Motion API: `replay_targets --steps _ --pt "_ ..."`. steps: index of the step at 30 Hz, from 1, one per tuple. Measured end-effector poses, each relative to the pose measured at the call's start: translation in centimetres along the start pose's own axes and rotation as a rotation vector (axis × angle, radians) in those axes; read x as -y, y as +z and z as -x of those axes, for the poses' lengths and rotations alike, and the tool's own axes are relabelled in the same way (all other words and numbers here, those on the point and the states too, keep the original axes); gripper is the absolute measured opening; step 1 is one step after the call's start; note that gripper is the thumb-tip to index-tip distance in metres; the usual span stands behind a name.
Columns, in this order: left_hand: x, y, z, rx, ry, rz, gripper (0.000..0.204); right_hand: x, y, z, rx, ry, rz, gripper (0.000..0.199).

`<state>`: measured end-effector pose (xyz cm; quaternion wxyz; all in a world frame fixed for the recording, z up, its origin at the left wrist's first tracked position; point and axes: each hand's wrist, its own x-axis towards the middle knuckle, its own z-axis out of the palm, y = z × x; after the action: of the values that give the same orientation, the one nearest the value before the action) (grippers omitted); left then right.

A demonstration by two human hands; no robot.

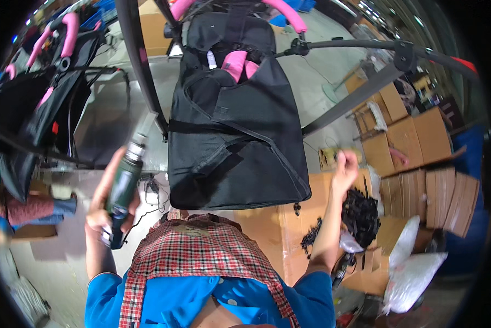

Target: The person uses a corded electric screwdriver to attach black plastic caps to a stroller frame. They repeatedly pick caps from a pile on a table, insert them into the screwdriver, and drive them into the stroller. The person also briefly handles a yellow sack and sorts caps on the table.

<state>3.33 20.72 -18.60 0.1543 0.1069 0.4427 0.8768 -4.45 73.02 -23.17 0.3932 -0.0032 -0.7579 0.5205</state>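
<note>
My left hand (99, 210) is wrapped round a dark green electric screwdriver (124, 183). Its metal tip points up and away from me, beside the stroller frame's left tube (140, 76). In front of me stands a black fabric stroller seat (240, 169), with pink straps or pads (234, 64) showing in its upper opening. To the right of the seat, my right hand (346, 172) is raised with its fingers curled together. Whatever may be between those fingertips is too small to name. Neither hand touches the seat.
On a cardboard sheet (262, 227) at the right lie a heap of black parts (361, 216) and a smaller pile (311, 238). Beyond are open cardboard boxes (412, 139). More strollers with pink handles (69, 35) stand at the left. A grey tube (360, 90) slants across the right.
</note>
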Motion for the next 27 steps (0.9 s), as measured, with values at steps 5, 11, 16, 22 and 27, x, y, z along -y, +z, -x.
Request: replay_targets --steps 5,11,16,22,27 --pt "-2.1 0.5 -5.0 0.415 -0.229 -0.346 0.119 12.4 14.2 -0.9 0.449 -0.218 -0.311 0.010" --pt "-4.6 -1.6 -8.2 0.629 -0.200 -0.336 0.115 16.6 20.9 -0.2 0.635 -0.072 -0.327 0.033" --pt "-5.4 -3.0 -9.0 0.623 -0.199 -0.327 0.122 17.7 22.3 0.2 0.701 -0.022 -0.221 0.041" --pt "-5.6 -3.8 -10.0 0.634 -0.198 -0.295 0.114 17.8 23.1 -0.6 0.745 0.032 -0.151 0.040" --pt "-5.0 -4.9 -10.6 0.625 -0.402 -0.033 0.116 20.1 24.0 -1.3 0.691 -0.544 0.184 0.028"
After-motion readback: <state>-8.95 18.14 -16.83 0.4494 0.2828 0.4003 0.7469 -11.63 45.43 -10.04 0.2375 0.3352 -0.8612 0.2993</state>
